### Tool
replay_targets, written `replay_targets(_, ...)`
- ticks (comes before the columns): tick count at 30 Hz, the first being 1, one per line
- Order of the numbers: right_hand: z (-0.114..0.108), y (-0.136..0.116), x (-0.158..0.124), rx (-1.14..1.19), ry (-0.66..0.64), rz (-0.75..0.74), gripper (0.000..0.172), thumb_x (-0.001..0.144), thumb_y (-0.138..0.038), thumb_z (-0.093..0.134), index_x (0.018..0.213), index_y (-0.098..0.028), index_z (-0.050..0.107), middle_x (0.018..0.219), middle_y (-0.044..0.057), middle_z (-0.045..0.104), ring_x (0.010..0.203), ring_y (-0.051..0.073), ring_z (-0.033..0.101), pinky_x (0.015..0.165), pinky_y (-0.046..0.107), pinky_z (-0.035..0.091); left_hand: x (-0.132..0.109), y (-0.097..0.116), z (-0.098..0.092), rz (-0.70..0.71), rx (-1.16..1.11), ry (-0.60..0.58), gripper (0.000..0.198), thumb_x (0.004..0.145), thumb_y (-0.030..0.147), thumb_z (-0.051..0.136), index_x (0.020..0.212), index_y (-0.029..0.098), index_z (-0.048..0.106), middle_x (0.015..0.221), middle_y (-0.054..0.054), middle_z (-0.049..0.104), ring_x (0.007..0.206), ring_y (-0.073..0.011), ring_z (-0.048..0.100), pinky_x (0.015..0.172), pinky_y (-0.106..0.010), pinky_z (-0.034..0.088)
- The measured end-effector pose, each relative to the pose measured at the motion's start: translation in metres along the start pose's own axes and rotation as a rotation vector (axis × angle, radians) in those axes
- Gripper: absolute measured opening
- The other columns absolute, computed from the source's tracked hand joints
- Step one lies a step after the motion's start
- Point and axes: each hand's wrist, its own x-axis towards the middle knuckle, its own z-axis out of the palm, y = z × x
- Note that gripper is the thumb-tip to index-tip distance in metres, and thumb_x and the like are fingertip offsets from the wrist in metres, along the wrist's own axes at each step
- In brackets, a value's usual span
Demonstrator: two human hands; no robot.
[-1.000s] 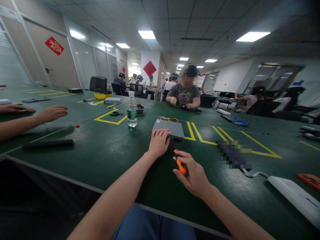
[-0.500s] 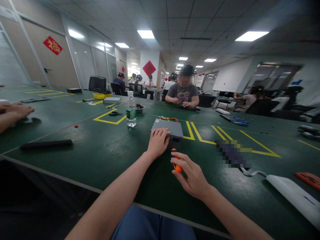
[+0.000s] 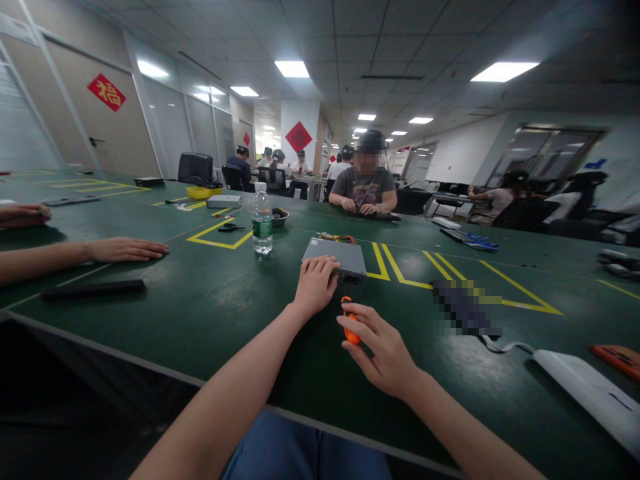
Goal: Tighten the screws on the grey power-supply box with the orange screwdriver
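A grey computer power supply (image 3: 336, 252) lies on the green table in front of me, a bundle of coloured wires at its far side. My left hand (image 3: 317, 283) grips its near left edge, fingers over the top. In my right hand (image 3: 377, 347) an orange and black screwdriver (image 3: 353, 331) is pinched between thumb and fingers. Its thin shaft points at the near face of the power supply, below the socket. Whether the tip touches a screw there is too small to tell.
A water bottle (image 3: 263, 220) stands beyond my left hand, near a small bowl (image 3: 281, 217). A black bar (image 3: 95, 289) lies left, close to a co-worker's hand (image 3: 129, 249). At right are a white device (image 3: 585, 390) with a cable and an orange phone-like object (image 3: 620, 360). Another person sits opposite.
The screwdriver handle has turned and shifted slightly left in my right hand. My left hand and the power supply stay put. At left, a co-worker's hand has reached onto the table.
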Motion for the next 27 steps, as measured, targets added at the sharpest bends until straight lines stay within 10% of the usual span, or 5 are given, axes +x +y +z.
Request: replay_targets(27,0.0001,-0.0043,-0.0001,0.055,-0.063,0.052,0.033,0.081,-0.026,0.049,0.113,-0.019,0.043,0.116,0.014,0.046,0.104,0.020,0.052,0.081,0.034,0.049,0.0003,0.0016,-0.0017,-0.018,-0.007,-0.019,0.024,0.083,0.022,0.044,0.106,0.025,0.051,0.120,-0.001,0.055,0.117,-0.0179,0.041,0.100,-0.039,0.027)
